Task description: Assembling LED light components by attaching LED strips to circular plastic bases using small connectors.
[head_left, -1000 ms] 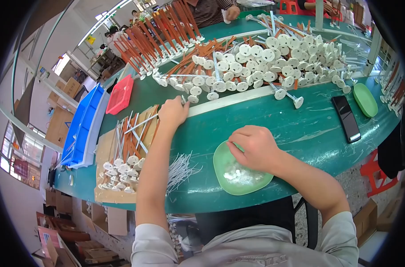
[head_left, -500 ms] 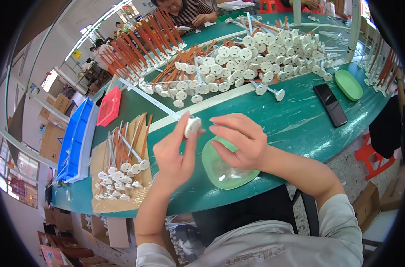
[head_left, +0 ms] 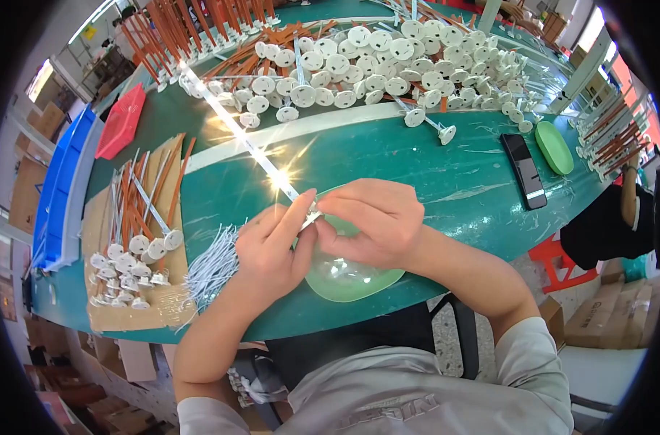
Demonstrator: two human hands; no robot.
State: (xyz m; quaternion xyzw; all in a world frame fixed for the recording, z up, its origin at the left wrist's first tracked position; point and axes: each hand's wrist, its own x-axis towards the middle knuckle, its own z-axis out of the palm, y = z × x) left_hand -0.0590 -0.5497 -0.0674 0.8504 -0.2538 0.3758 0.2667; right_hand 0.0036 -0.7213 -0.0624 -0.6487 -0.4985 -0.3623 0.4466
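My right hand (head_left: pixel 377 217) has moved in from just beside the small round white plastic base (head_left: pixel 310 219) to touch it; bright star-shaped glints now show along the long flat whitish strip (head_left: pixel 249 144) rising from that base. The fingers of my left hand (head_left: pixel 270 243) pinch the strip's lower end, and my right thumb and fingers grasp the base with them, partly hiding it. The strip points to half past ten from my fingertips. At five o'clock, partly under my hands, sits a rounded pale-green plastic bowl (head_left: pixel 388 279). A bundle of thin white strands (head_left: pixel 210 268) lies at eight, beside a brown cardboard sheet (head_left: pixel 174 313). Heaped white discs on stems (head_left: pixel 402 49) spread around twelve to one. Writing shows on my pale grey shirt (head_left: pixel 359 391) at six and on a brown carton (head_left: pixel 627 312) at four.
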